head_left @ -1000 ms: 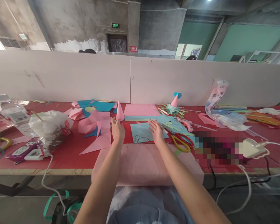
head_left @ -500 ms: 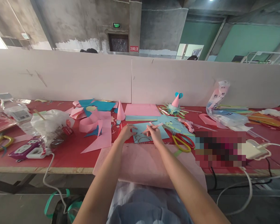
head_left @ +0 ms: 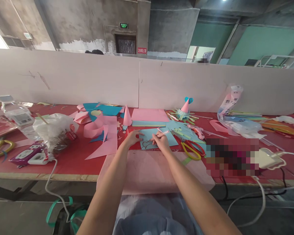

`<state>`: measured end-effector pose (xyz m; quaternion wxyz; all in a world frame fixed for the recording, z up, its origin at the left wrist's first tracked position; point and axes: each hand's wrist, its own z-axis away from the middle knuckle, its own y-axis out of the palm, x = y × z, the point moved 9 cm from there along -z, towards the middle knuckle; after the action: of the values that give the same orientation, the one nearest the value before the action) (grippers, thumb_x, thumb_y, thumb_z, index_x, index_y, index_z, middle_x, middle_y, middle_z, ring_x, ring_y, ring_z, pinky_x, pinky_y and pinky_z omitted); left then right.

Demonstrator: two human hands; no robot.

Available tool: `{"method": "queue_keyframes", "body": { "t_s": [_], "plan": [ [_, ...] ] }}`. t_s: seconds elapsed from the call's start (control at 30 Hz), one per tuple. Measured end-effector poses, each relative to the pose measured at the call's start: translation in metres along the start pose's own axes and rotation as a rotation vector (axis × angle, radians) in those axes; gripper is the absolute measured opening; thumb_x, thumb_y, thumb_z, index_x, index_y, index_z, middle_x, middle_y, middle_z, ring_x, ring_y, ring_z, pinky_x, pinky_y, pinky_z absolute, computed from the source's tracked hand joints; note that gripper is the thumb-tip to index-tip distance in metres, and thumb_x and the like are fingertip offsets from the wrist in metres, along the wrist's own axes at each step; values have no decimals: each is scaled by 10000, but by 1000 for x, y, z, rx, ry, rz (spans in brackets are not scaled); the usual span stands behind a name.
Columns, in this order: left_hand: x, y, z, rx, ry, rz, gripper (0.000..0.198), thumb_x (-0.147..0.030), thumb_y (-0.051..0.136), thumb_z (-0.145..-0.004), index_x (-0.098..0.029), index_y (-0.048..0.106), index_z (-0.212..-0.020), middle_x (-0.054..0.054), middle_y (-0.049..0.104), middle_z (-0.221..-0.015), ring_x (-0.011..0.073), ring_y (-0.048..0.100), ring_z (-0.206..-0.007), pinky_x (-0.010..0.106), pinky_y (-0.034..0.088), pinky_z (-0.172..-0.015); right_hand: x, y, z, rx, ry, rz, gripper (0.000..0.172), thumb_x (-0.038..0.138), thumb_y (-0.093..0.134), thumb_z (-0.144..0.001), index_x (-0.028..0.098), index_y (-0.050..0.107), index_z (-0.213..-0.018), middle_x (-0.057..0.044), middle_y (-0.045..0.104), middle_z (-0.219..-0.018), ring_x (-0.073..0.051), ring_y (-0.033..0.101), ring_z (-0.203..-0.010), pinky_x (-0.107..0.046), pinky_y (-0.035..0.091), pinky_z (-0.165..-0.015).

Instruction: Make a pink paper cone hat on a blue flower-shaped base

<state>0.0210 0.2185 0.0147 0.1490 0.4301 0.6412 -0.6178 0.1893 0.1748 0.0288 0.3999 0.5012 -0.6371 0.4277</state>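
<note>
A light blue paper sheet (head_left: 171,138) with curly pencil lines lies on the red table (head_left: 71,163) in front of me. My left hand (head_left: 133,137) presses flat on the sheet's left edge. My right hand (head_left: 161,141) grips a thin pink pen (head_left: 163,133), tip down on the sheet. A small pink paper cone (head_left: 127,116) stands just behind my left hand. A large pale pink sheet (head_left: 149,169) lies under my forearms and hangs over the table's front edge.
Yellow-handled scissors (head_left: 190,149) lie right of my right hand. Pink and blue paper scraps (head_left: 100,130) spread to the left, beside a white plastic bag (head_left: 52,129) and a power strip (head_left: 29,156). A decorated cone hat (head_left: 184,107), a white charger (head_left: 266,158) and a board partition (head_left: 63,78) are behind.
My left hand came back from the pink cone onto the blue sheet. My right hand picked up the pink pen and set its tip on the sheet.
</note>
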Motion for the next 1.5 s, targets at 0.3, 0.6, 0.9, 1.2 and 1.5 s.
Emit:
{"method": "queue_keyframes", "body": {
  "t_s": [0.3, 0.6, 0.9, 1.2, 1.5],
  "plan": [
    [3, 0, -1, -1, -16, 23, 348, -157, 658, -672, -218, 682, -1013, 51, 454, -1383, 236, 463, -1224, 336, 392, -1000, -1, 4, 0, 21, -13, 20, 344, 438, 562, -747, 249, 363, -539, 25, 570, -417, -151, 492, -374, -267, 379, -443],
    [6, 1, -2, -20, 8, 90, 351, -208, 678, -648, -234, 695, -997, 55, 462, -1375, 264, 470, -1216, 375, 345, -1039, -2, 0, -1, 0, -21, 26, 334, 430, 551, -761, 244, 367, -554, 2, 603, -460, -154, 511, -390, -274, 415, -453],
    [4, 1, -4, -4, 7, 61, 346, -181, 678, -641, -225, 702, -984, 64, 467, -1372, 280, 464, -1220, 379, 348, -1032, -5, 4, -1, 39, 2, 43, 298, 347, 538, -746, 239, 344, -548, 21, 597, -435, -140, 500, -370, -250, 383, -436],
    [6, 1, -4, -22, 19, 63, 349, -203, 687, -644, -224, 698, -992, 67, 476, -1364, 269, 491, -1194, 373, 354, -1027, -3, 5, 0, 41, 31, 15, 286, 337, 537, -731, 237, 341, -548, 30, 581, -417, -129, 490, -357, -238, 364, -413],
    [5, 0, -4, -22, 12, 58, 342, -162, 685, -636, -225, 702, -972, 71, 494, -1349, 261, 477, -1211, 372, 353, -1025, -5, 2, -1, 10, 5, 16, 307, 411, 542, -763, 245, 379, -564, -4, 610, -474, -167, 536, -423, -285, 438, -484]
  ]
}}
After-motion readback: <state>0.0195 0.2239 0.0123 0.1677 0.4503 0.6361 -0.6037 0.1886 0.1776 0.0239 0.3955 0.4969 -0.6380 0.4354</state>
